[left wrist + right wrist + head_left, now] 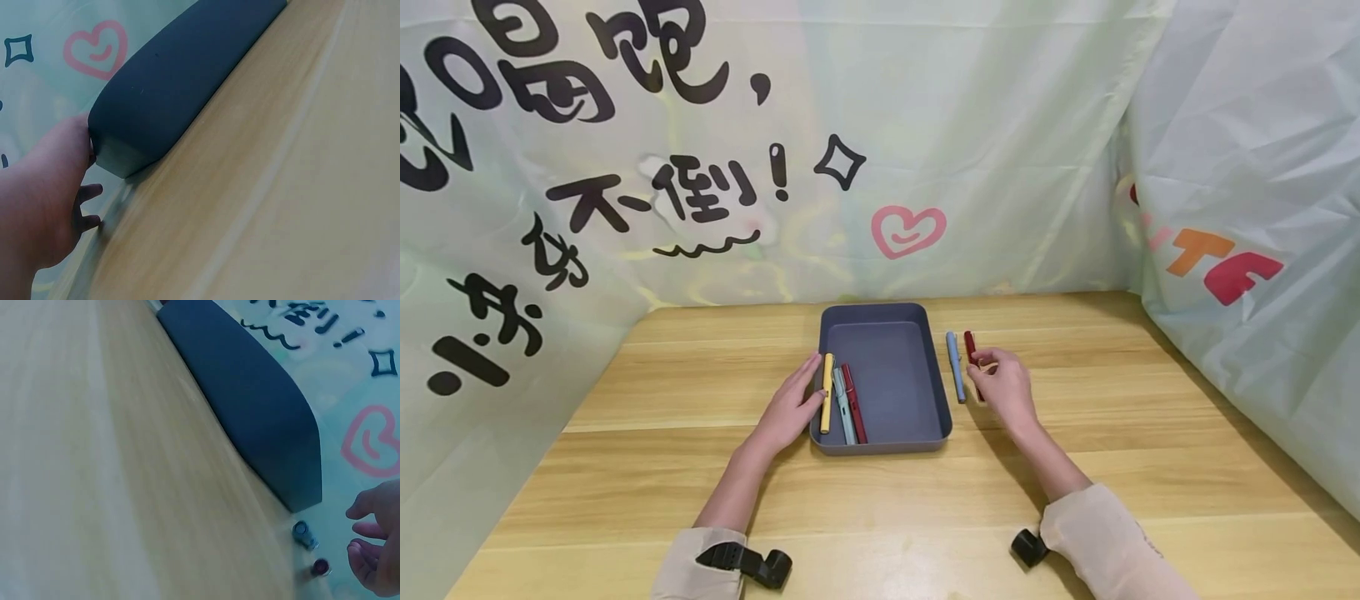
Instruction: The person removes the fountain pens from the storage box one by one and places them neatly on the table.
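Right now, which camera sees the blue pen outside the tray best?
The head view: it shows the blue pen from end to end, lying beside the tray. The right wrist view shows it small and nearly end-on; the left wrist view doesn't show it.

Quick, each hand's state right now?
Left hand: open, resting against the left side of the tray.
Right hand: open, over the red pen outside the tray.

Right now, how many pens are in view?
5: in the tray, a yellow pen, a teal pen and a red pen; on the table, a blue pen and a second red pen, partly covered by the right hand, which might hide others.
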The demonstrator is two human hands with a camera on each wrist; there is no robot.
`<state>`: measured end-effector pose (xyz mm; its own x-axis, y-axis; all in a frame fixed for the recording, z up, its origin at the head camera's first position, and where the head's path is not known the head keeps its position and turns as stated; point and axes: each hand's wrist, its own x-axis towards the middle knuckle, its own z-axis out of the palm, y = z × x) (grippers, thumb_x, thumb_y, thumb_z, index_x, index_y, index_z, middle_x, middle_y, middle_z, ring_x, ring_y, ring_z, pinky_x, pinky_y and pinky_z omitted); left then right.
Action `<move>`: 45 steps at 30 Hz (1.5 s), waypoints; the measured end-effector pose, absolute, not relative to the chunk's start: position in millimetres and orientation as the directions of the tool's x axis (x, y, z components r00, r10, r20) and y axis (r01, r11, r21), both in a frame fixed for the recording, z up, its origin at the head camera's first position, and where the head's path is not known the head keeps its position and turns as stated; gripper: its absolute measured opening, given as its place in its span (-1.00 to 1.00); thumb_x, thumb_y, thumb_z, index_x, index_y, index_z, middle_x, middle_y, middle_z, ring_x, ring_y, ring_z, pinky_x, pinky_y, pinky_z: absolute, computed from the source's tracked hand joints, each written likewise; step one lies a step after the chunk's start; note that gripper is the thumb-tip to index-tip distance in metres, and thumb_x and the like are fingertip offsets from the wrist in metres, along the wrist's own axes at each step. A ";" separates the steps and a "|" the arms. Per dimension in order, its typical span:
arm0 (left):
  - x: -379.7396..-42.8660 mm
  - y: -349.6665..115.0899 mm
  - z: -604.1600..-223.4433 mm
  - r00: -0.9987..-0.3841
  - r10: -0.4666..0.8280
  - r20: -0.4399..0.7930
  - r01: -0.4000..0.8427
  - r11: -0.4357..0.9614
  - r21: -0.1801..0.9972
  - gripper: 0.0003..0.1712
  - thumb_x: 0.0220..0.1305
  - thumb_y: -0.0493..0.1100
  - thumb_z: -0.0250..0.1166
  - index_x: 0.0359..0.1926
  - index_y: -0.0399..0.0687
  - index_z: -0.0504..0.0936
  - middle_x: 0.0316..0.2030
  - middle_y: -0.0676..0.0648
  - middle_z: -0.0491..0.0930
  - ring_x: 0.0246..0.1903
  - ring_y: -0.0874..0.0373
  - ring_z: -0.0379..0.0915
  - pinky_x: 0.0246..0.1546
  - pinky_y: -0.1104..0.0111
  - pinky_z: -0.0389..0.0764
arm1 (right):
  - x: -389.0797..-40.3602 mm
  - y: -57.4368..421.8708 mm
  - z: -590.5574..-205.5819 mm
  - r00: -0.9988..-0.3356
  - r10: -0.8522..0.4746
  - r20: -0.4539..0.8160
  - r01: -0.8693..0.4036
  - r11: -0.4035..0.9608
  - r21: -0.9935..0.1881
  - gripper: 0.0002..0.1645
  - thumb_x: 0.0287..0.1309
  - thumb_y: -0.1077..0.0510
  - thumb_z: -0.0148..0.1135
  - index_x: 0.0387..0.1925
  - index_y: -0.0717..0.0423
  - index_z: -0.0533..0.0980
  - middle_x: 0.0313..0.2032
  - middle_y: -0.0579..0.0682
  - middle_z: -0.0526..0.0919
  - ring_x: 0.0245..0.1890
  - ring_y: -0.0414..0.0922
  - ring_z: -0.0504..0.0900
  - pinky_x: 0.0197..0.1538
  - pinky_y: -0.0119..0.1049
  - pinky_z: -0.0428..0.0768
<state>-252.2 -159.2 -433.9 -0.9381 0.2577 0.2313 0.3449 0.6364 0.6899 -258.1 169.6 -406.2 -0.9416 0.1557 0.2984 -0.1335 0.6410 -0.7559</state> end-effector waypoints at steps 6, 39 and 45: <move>-251.9 -160.1 -432.7 -0.939 0.255 0.230 0.342 0.635 0.693 -0.33 0.36 -0.07 0.01 0.42 0.03 0.03 0.39 -0.02 -0.05 0.33 -0.07 -0.14 0.24 -0.03 -0.04 | -252.6 152.7 -392.2 -0.946 0.080 0.315 -0.201 0.616 -0.761 -0.74 0.01 0.29 0.26 -0.21 0.33 0.57 -0.30 0.16 0.56 -0.36 0.00 0.53 -0.38 -0.29 0.52; -249.8 -159.5 -431.1 -0.934 0.263 0.244 0.357 0.627 0.693 -0.33 0.36 -0.07 0.03 0.42 -0.02 0.04 0.39 -0.05 -0.03 0.32 -0.12 -0.11 0.22 -0.07 -0.01 | -235.3 58.2 -385.8 -0.943 -0.295 0.154 -0.312 0.627 -0.714 -0.75 0.03 0.17 0.33 -0.19 0.13 0.58 -0.28 0.02 0.53 -0.38 -0.15 0.52 -0.37 -0.31 0.51; -251.1 -160.3 -433.1 -0.931 0.268 0.249 0.365 0.623 0.692 -0.32 0.35 -0.09 0.04 0.41 -0.04 0.03 0.39 -0.07 -0.03 0.31 -0.13 -0.10 0.23 -0.06 -0.01 | -236.5 50.3 -388.8 -0.937 -0.331 0.113 -0.305 0.616 -0.727 -0.78 0.04 0.19 0.32 -0.22 0.13 0.58 -0.27 0.02 0.53 -0.36 -0.13 0.52 -0.35 -0.32 0.53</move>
